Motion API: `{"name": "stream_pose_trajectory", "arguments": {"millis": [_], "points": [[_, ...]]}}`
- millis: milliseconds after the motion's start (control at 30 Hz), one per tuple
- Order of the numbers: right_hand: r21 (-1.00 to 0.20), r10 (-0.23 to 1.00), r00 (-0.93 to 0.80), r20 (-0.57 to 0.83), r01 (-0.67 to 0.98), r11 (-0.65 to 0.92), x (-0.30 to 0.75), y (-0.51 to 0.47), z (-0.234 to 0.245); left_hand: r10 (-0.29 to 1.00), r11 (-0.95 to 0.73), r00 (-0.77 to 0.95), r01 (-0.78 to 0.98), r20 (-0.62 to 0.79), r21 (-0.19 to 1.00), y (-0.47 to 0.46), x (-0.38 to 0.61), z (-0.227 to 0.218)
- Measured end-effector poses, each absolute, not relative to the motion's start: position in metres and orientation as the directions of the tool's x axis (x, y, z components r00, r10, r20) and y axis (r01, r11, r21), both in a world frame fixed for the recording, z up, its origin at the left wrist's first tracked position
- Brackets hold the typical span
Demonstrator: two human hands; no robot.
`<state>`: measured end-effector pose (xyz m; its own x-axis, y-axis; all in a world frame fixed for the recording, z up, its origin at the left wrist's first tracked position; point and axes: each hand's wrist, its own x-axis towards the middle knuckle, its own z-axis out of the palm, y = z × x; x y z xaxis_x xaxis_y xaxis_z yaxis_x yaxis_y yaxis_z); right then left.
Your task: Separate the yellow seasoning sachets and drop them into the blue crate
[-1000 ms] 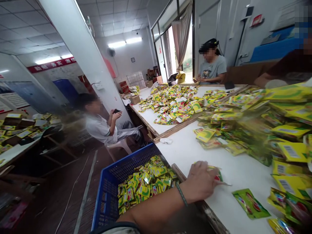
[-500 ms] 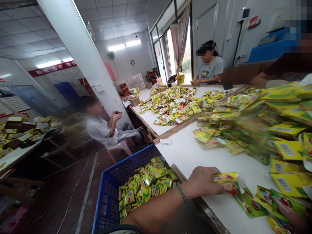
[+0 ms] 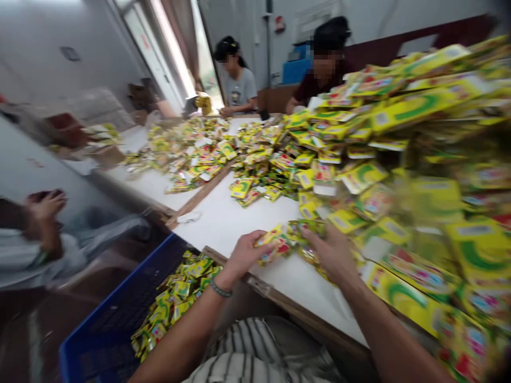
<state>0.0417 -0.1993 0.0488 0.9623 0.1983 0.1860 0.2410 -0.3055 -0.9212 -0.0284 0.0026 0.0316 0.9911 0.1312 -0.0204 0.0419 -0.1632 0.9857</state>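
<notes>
My left hand (image 3: 245, 255) is closed on a small yellow box (image 3: 276, 242) with red print, held above the table's near edge. Thumb and fingers of my right hand (image 3: 334, 254) pinch a green sachet (image 3: 309, 227) close to the box's right end. Whether the sachet's tip is inside the box or just beside it, I cannot tell. More sachets lie partly hidden under my right hand. To the right, a big heap of flat yellow boxes (image 3: 399, 298) comes close to my right forearm.
A blue crate (image 3: 104, 303) with many small yellow packs (image 3: 179, 290) stands below the table edge on my left. A wooden strip (image 3: 207, 189) crosses the white tabletop (image 3: 223, 215). Two people (image 3: 239, 82) sit across the table; another person's hands (image 3: 47, 207) show at far left.
The view has swung right. My left hand still holds a yellow box. My right hand, earlier a blur at the lower right edge, is now beside the box with a green sachet.
</notes>
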Motion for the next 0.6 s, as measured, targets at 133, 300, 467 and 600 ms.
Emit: {"name": "stream_pose_trajectory", "arguments": {"millis": [133, 300, 467, 600], "points": [[-0.892, 0.306, 0.948, 0.092, 0.215, -0.397, 0.044, -0.200, 0.053, 0.109, -0.005, 0.987, 0.123, -0.122, 0.992, 0.002, -0.029, 0.030], [-0.918, 0.453, 0.891, 0.030, 0.204, -0.339, 0.042, -0.200, 0.046, 0.021, -0.016, 0.978, 0.207, -0.207, 0.978, -0.002, -0.033, 0.038], [-0.848, 0.332, 0.928, 0.167, 0.307, -0.431, 0.038, -0.189, 0.040, 0.050, 0.071, 0.968, 0.243, -0.247, 0.967, -0.007, -0.030, 0.039], [-0.848, 0.350, 0.916, 0.198, 0.339, -0.407, 0.036, -0.187, 0.042, 0.108, 0.168, 0.958, 0.245, -0.265, 0.955, -0.011, -0.029, 0.036]]}}
